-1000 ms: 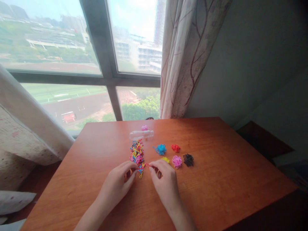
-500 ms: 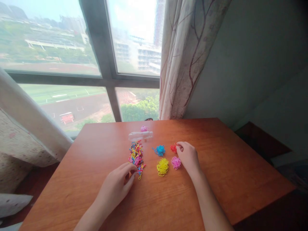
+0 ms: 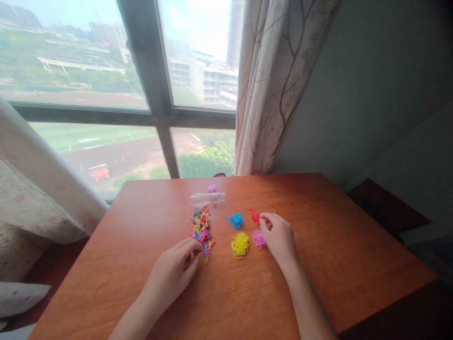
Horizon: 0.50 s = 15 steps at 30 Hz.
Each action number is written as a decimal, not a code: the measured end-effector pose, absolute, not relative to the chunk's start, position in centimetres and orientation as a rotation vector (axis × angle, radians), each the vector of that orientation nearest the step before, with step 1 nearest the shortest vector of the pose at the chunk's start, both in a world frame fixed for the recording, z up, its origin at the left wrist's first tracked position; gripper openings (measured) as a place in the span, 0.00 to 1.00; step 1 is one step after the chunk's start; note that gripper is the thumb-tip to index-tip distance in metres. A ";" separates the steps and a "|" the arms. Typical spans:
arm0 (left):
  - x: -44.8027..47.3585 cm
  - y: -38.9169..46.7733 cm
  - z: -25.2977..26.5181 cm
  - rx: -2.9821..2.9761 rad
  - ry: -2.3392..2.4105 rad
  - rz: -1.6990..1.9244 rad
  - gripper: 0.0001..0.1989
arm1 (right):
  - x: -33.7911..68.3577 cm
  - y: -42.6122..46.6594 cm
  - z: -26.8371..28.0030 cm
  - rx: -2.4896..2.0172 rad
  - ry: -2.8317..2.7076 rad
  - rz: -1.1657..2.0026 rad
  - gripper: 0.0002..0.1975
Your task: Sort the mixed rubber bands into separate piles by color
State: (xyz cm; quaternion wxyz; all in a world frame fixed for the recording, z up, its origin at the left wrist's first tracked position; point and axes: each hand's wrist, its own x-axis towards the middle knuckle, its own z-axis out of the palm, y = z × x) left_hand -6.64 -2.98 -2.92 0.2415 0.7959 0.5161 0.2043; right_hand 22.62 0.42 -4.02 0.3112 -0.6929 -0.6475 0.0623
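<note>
A mixed pile of small coloured rubber bands [image 3: 201,224] lies in a long heap near the middle of the table. At its near end my left hand [image 3: 179,264] is closed, thumb and forefinger pinching a reddish rubber band [image 3: 206,250]. My right hand [image 3: 279,236] is closed too, its fingertips at the right edge of a small red pile of bands [image 3: 255,216]; whatever they pinch is hidden. Beside that lie a blue pile [image 3: 236,220], a yellow pile [image 3: 240,245] and a pink pile [image 3: 259,239], the pink one just left of my right hand.
Behind the mixed pile lies a clear plastic bag or tube [image 3: 207,199], with a pinkish-purple object [image 3: 213,189] behind it. The brown wooden table [image 3: 141,217] ends at a window with curtains [image 3: 269,94].
My right hand's fingertips have shifted slightly right from the red pile, and a red band now shows sticking out at that pile's upper left. My left hand keeps its pinch at the mixed pile.
</note>
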 end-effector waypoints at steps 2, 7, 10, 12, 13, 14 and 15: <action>-6.6 -3.0 -2.9 2.175 1.412 0.551 0.10 | 22.4 0.4 -3.8 -1.833 -1.729 0.160 0.12; -6.6 -3.1 -3.0 2.170 1.425 0.539 0.10 | 22.3 2.9 -2.8 -1.915 -1.863 0.100 0.11; -6.7 -3.1 -2.9 2.175 1.419 0.558 0.10 | 21.9 5.5 -2.6 -1.965 -1.967 0.103 0.07; -6.7 -3.0 -2.9 2.178 1.417 0.573 0.09 | 21.5 7.0 -2.7 -2.002 -2.026 0.120 0.05; -6.8 -3.0 -2.9 2.182 1.416 0.580 0.09 | 21.2 7.6 -2.7 -2.022 -2.046 0.129 0.04; -6.8 -3.0 -2.9 2.186 1.414 0.587 0.09 | 21.1 8.1 -2.8 -2.041 -2.060 0.137 0.04; -6.8 -3.0 -2.8 2.191 1.411 0.594 0.10 | 20.9 8.5 -2.9 -2.058 -2.070 0.147 0.05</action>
